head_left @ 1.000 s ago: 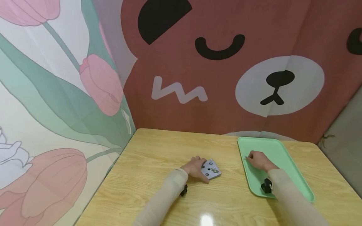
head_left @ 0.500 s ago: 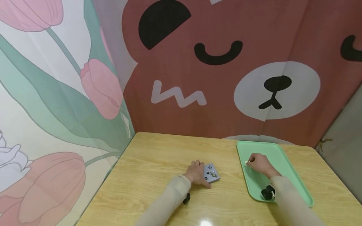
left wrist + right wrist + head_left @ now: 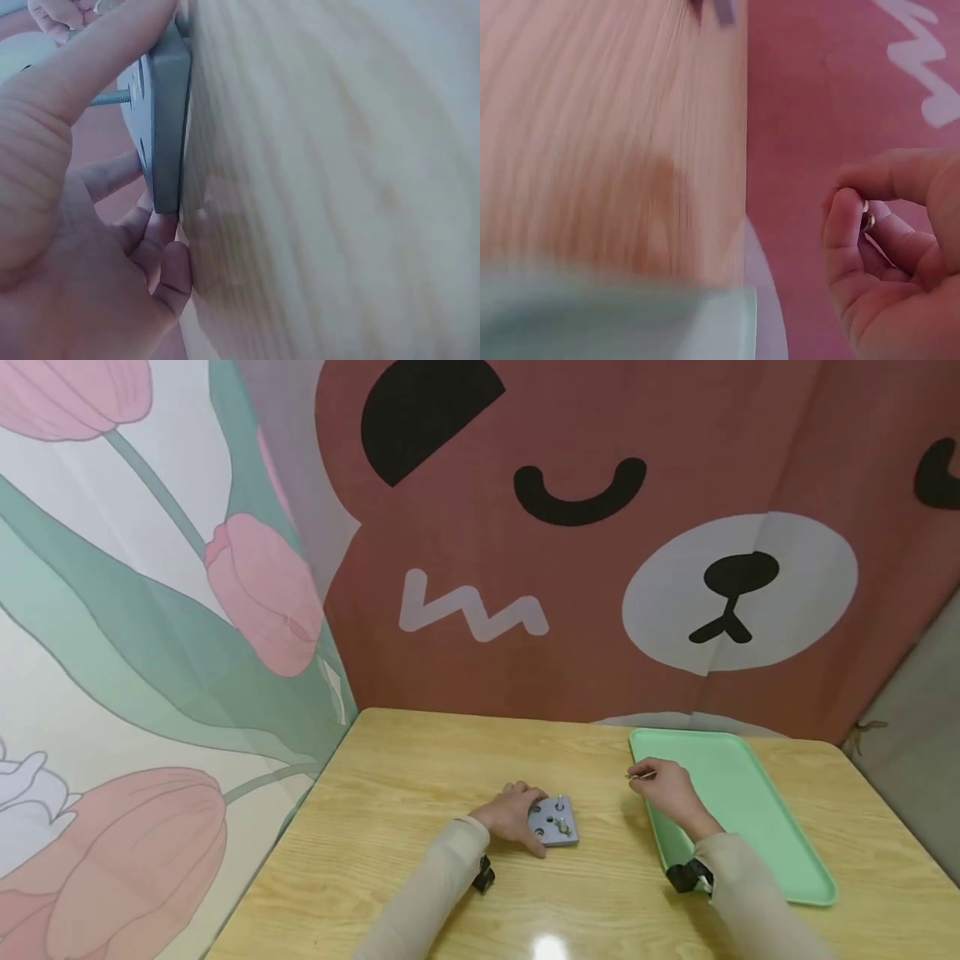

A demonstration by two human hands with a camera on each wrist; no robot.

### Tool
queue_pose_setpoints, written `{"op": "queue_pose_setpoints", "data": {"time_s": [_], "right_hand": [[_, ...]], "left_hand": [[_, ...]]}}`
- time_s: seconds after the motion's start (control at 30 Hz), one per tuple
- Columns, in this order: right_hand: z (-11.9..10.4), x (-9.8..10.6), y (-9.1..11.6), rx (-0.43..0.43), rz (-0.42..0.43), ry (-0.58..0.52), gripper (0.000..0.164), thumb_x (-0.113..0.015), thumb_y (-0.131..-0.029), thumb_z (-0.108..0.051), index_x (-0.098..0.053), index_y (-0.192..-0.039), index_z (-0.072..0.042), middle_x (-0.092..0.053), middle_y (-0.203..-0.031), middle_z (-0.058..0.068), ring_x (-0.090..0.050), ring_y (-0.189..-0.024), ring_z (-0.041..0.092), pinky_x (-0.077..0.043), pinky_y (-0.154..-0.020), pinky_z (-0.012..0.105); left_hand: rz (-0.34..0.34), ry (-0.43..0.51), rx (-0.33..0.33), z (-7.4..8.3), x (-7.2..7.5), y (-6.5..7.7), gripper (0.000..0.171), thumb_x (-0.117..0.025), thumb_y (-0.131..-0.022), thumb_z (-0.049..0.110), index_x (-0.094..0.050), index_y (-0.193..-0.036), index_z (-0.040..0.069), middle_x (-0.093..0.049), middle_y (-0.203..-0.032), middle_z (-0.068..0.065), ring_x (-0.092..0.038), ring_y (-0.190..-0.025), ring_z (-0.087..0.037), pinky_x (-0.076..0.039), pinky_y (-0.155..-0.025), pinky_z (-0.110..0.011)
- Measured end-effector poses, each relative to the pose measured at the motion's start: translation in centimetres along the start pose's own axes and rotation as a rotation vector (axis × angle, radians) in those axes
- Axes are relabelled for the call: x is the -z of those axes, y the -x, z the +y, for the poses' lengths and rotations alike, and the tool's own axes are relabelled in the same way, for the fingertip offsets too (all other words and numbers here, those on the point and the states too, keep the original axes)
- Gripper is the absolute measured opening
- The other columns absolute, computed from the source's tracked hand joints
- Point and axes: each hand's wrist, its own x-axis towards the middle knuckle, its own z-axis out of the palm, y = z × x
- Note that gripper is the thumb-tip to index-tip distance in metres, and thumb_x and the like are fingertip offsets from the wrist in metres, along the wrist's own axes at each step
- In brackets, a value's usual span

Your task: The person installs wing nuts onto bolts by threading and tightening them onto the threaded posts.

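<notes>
A grey plate with several holes lies on the wooden table. My left hand grips it from the left, thumb along the near side and fingers round the far side. In the left wrist view a threaded bolt stands out from the plate's face. What looks like a wing nut sits on the plate's right half. Over the tray's left edge, my right hand pinches a small metal piece, brass-coloured in the right wrist view. Fingers cover most of this piece, so I cannot tell its kind.
A light green tray lies on the right of the wooden table. Behind the table hangs a brown cloth with a bear print, and a tulip-print cloth hangs at the left. Black wrist mounts sit on both sleeves.
My right hand has lifted and moved left from inside the tray to over its left edge, pinching the small metal piece. My left hand keeps its grip while the plate has turned slightly.
</notes>
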Motion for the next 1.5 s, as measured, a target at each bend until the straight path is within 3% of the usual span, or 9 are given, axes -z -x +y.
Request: {"op": "queue_pose_setpoints", "data": {"time_s": [0.23, 0.47, 0.8, 1.07, 1.5], "right_hand": [[-1.6, -1.9, 0.6, -0.017, -0.046, -0.045, 0.012, -0.067, -0.086, -0.010, -0.068, -0.095, -0.002, -0.064, -0.084, 0.003, -0.059, -0.076, 0.017, -0.047, -0.063, 0.033], [-2.2, -3.7, 1.4, 0.068, -0.059, -0.062, 0.013, -0.066, -0.088, -0.008, -0.070, -0.097, 0.001, -0.067, -0.088, 0.005, -0.062, -0.081, 0.022, -0.049, -0.068, 0.036], [-1.7, -5.9, 1.1, -0.067, -0.031, -0.138, 0.016, -0.068, -0.085, -0.008, -0.071, -0.098, 0.000, -0.067, -0.090, 0.007, -0.061, -0.081, 0.021, -0.049, -0.067, 0.034], [-2.1, -7.0, 1.0, 0.057, 0.002, -0.135, 0.013, -0.069, -0.085, -0.007, -0.072, -0.098, -0.006, -0.069, -0.094, 0.004, -0.063, -0.086, 0.020, -0.049, -0.074, 0.036], [-2.7, -7.7, 0.6, 0.039, 0.037, -0.177, 0.011, -0.071, -0.085, -0.009, -0.072, -0.095, -0.013, -0.068, -0.093, -0.001, -0.062, -0.089, 0.018, -0.048, -0.079, 0.039]], "left_hand": [[0.000, 0.002, -0.018, -0.1, -0.2, -0.2, 0.088, -0.085, -0.062, 0.048, -0.046, -0.136, 0.021, -0.044, -0.120, 0.004, -0.037, -0.098, -0.011, -0.038, -0.080, -0.027], [0.028, 0.002, -0.024, -0.3, -0.6, -0.6, 0.085, -0.084, -0.063, 0.048, -0.047, -0.134, 0.019, -0.044, -0.117, 0.006, -0.037, -0.098, -0.011, -0.037, -0.082, -0.027], [0.072, -0.106, -0.004, 0.3, -1.2, -0.8, 0.092, -0.080, -0.060, 0.063, -0.047, -0.133, 0.019, -0.045, -0.112, 0.006, -0.038, -0.096, -0.011, -0.036, -0.086, -0.029], [0.089, -0.072, -0.047, 0.2, -1.3, -1.0, 0.084, -0.081, -0.064, 0.056, -0.050, -0.130, 0.015, -0.045, -0.107, 0.004, -0.038, -0.091, -0.011, -0.037, -0.075, -0.024], [0.083, -0.086, -0.054, 0.6, -1.0, -1.4, 0.085, -0.079, -0.066, 0.057, -0.049, -0.135, 0.017, -0.045, -0.118, 0.001, -0.043, -0.090, -0.010, -0.040, -0.073, -0.024]]}}
